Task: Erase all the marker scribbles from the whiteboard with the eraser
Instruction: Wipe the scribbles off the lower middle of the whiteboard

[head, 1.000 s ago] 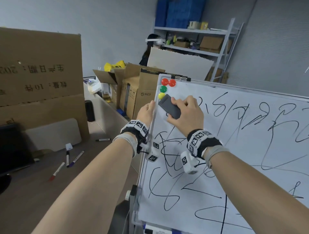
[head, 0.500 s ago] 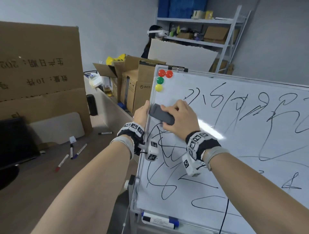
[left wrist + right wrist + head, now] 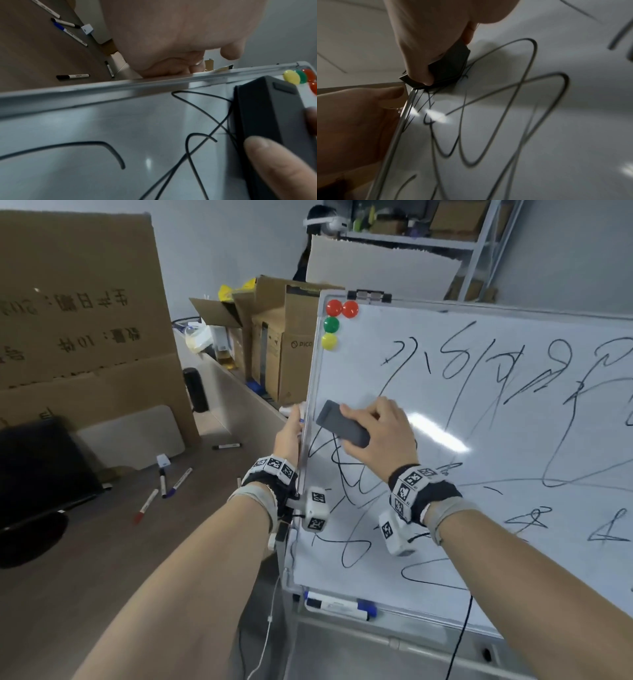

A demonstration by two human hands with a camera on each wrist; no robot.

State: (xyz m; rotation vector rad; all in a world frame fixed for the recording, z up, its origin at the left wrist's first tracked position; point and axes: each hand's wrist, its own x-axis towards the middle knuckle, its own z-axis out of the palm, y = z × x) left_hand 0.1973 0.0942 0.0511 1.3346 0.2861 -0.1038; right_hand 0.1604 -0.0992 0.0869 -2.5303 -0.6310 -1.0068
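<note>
The whiteboard stands tilted on the right, covered in black marker scribbles. My right hand grips the dark grey eraser and presses it flat on the board near the left edge, just above a dense tangle of lines. My left hand grips the board's metal left frame, fingers curled behind it. In the left wrist view the eraser sits under the frame, right fingertips on it. In the right wrist view the eraser touches the scribbles.
Red, green and yellow magnets sit in the board's top left corner. A blue-capped marker lies in the bottom tray. Several markers lie on the brown table at left, beside a black monitor and cardboard boxes.
My right hand has slid the eraser down the board's left side, away from the yellow magnet onto the upper scribbles. My left hand keeps hold of the frame.
</note>
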